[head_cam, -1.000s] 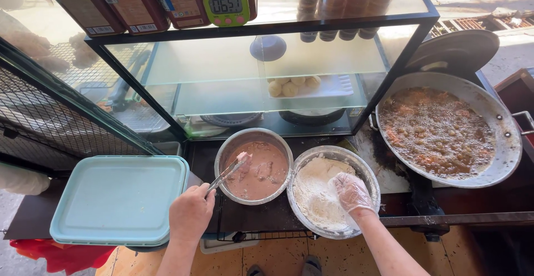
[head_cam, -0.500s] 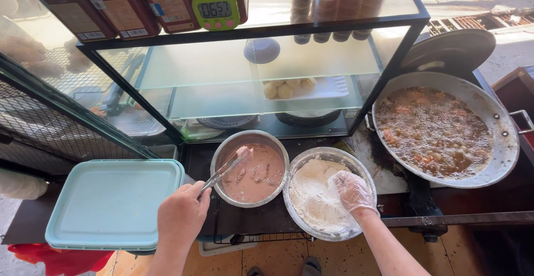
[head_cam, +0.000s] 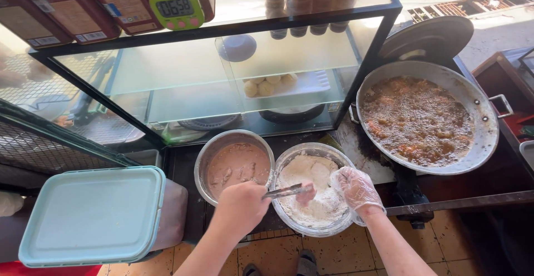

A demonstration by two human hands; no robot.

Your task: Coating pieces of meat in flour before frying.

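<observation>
Holding tongs [head_cam: 286, 191] — two bowls, seemingly.

Sunlit glass display case [head_cam: 167, 81] above tan tiled floor [head_cam: 345, 254]

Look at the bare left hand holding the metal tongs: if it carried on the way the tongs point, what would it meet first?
Probably the gloved right hand, just past the pink battered piece that the left hand holds in metal tongs over the round metal flour bowl; depth is unclear.

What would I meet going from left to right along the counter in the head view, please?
Pale blue lidded container → metal bowl of brown batter → metal bowl of white flour → large frying pan of bubbling oil.
</observation>
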